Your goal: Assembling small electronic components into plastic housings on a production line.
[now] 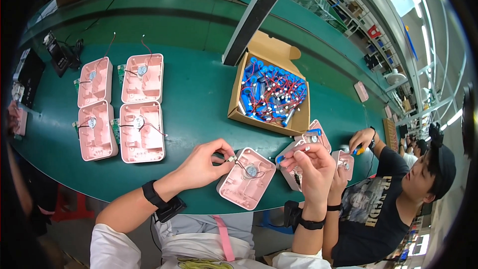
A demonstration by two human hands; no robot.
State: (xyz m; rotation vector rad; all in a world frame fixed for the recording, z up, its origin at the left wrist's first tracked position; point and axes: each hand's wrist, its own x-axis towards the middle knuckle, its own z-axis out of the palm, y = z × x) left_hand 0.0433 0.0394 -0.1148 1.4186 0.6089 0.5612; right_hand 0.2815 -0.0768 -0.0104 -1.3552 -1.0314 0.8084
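Observation:
My left hand (211,162) pinches a small white connector (232,159) at the end of thin dark wires. These wires lead to a round silver part (251,170) inside an open pink plastic housing (239,195), which lies right in front of me. To its right, my raised right hand (314,167) has its fingers closed on a blue battery (280,159), mostly hidden by the fingers. A tiny white plug (307,148) shows at its fingertips. Behind this hand, more pink housings (320,133) are partly covered, one with a blue battery (313,132) on it.
An open cardboard box (269,125) full of blue batteries with red wires stands beyond my hands. Several pink housings (142,154) with green boards sit at left. A metal post (254,17) rises behind the box. At right, a co-worker's hand (362,139) handles something yellow.

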